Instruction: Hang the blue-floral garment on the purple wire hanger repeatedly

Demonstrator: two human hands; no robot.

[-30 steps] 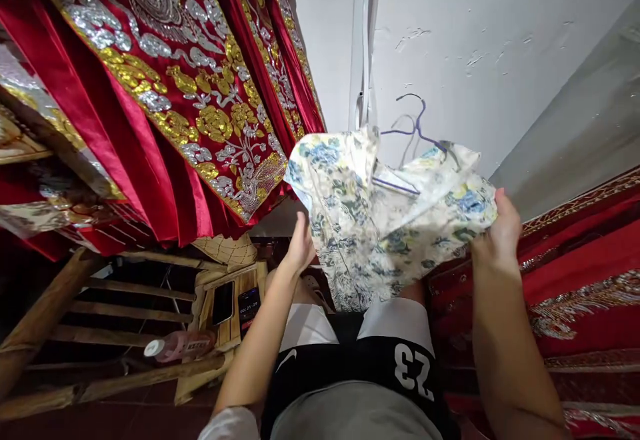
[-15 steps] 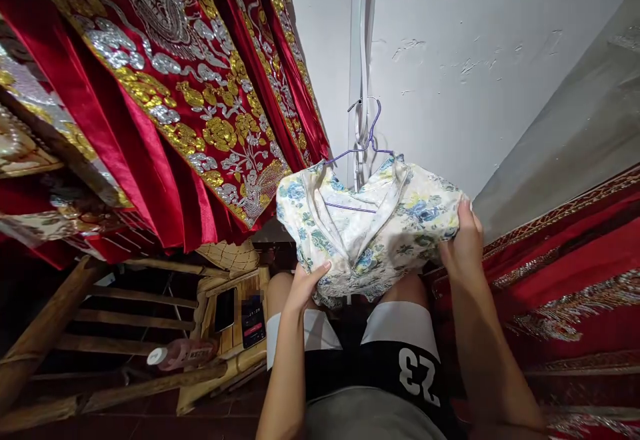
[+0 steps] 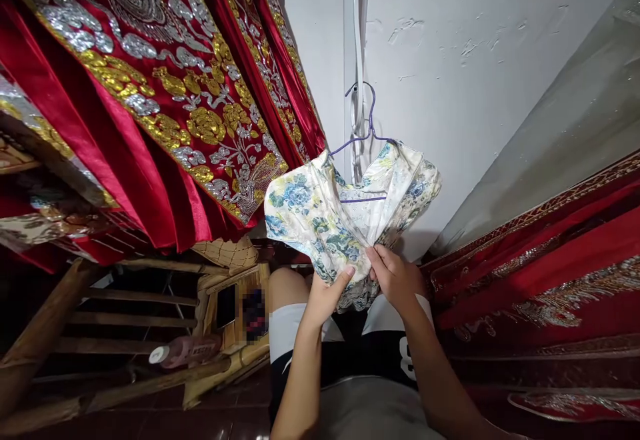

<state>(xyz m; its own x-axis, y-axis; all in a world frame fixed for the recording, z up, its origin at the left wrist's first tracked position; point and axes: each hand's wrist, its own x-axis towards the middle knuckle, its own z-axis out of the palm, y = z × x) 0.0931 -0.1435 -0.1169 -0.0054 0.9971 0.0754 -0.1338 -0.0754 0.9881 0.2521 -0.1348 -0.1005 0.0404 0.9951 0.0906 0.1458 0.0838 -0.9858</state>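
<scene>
A white blouse with blue and yellow flowers (image 3: 300,200) hangs on a thin purple hanger (image 3: 371,135) in front of me. The hanger's hook sits by a white strip on the wall. Low on the blouse's front, my left hand (image 3: 330,293) grips the cloth, thumb on top and fingers hidden behind it. My right hand (image 3: 393,272) pinches the front edge near the bottom of the V-shaped neckline. Both hands are close together, and the blouse is turned slightly, its lower part bunched over my lap.
Red embroidered cloth (image 3: 210,113) hangs at the left, and more red trimmed fabric (image 3: 560,280) is at the right. A bamboo seat (image 3: 235,353) at lower left bears a phone (image 3: 227,307) and a blurred-out item. A pink bottle (image 3: 183,352) lies beside them.
My right hand has left the sleeve at the right and moved inward to the neckline's lower point. The blouse has swung round a little; my left hand has shifted slightly right.
</scene>
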